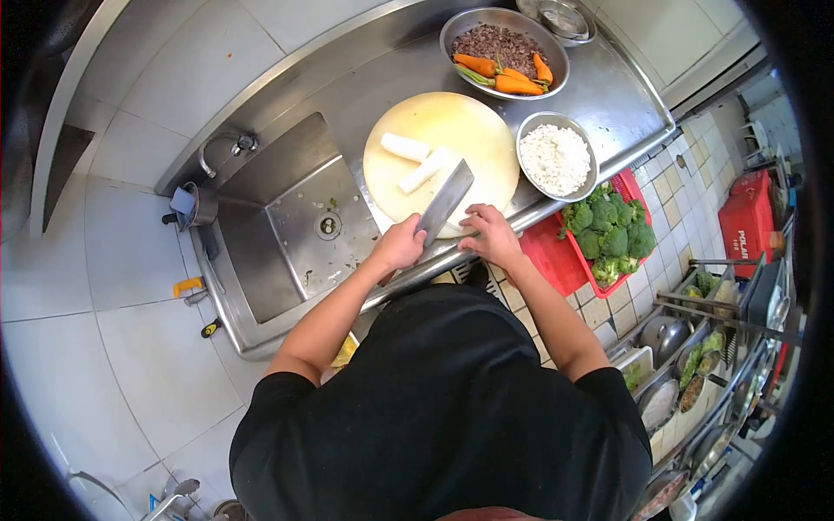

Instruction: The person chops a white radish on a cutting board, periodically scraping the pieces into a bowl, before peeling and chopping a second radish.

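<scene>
The left hand [402, 246] gripped a cleaver [448, 200], its blade slanting over the near side of the round chopping board [478, 130]. The right hand [492, 237] was half-curled by the board's near right edge — whether it held anything was unclear. Two white root pieces [405, 147] lay on the board — just left of the blade

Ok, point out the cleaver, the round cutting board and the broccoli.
Cleaver [447, 201]: head view, middle of the blade.
Round cutting board [478, 139]: head view, bare top surface.
Broccoli [604, 214]: head view, a floret mid-pile.
</scene>
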Action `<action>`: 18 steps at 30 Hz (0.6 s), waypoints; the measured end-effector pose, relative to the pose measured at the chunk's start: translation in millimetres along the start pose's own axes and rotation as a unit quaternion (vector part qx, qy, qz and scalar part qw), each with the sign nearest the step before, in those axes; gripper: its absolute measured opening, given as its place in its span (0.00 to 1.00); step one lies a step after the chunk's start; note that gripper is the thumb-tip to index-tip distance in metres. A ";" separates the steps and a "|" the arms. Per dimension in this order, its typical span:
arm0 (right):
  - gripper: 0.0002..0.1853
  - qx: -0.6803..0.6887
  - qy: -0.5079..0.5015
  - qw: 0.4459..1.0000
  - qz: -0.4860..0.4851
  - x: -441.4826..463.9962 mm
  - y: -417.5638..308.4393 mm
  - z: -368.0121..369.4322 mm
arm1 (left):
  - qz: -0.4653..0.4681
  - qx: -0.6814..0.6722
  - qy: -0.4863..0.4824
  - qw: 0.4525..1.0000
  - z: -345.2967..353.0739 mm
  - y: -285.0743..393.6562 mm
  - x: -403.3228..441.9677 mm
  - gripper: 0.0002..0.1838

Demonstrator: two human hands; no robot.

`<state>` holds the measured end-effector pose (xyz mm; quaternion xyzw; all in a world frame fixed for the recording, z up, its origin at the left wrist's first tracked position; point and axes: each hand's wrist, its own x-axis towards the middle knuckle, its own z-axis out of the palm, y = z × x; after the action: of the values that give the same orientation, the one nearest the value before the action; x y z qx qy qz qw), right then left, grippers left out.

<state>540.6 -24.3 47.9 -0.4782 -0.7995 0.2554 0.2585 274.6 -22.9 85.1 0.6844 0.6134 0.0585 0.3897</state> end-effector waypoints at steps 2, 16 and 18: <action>0.35 -0.006 0.029 0.998 0.054 -0.1 -22.1 -13.7 | 0.000 0.033 -0.003 0.999 3.3 5.9 -0.4 0.19; 0.51 -0.097 0.053 0.990 0.093 23.3 -7.8 7.6 | -0.017 0.056 -0.025 0.998 -4.1 33.9 -35.3 0.18; 0.50 -0.094 0.059 0.988 0.103 22.8 -7.7 12.7 | -0.017 0.066 -0.016 0.998 -4.6 35.7 -34.6 0.17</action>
<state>518.0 -9.1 47.5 -0.5943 -0.7501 0.1756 0.2310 292.0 -49.4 123.6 0.6986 0.6215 0.0003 0.3545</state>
